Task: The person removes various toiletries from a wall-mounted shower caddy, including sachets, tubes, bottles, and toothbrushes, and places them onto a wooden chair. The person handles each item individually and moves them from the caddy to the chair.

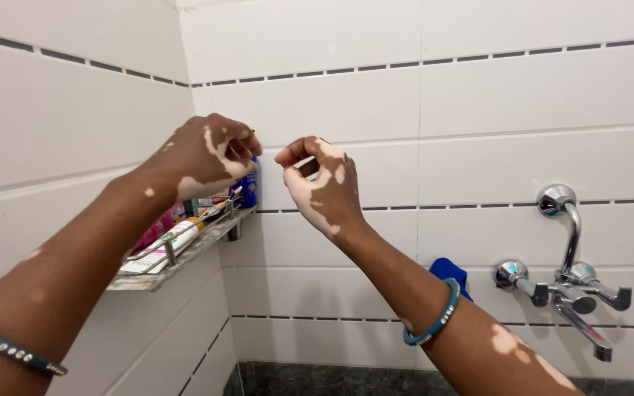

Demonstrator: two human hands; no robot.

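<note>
left hand (210,155): fingers curled shut at the blue plastic bottle (249,187), hold unclear | bottle: upright at corner end of the wall-mounted steel wire shelf (185,253) | right hand (322,183): pinched, empty-looking, just beside | chrome wall tap (570,275): well apart right, bare tile between

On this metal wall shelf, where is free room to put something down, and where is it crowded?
The metal wire shelf is crowded along its whole visible length: a white tube lies at the near end, pink items sit behind it, and a blue bottle stands at the far corner under the left hand. Open passing room lies between the right hand and the chrome wall tap.
</note>
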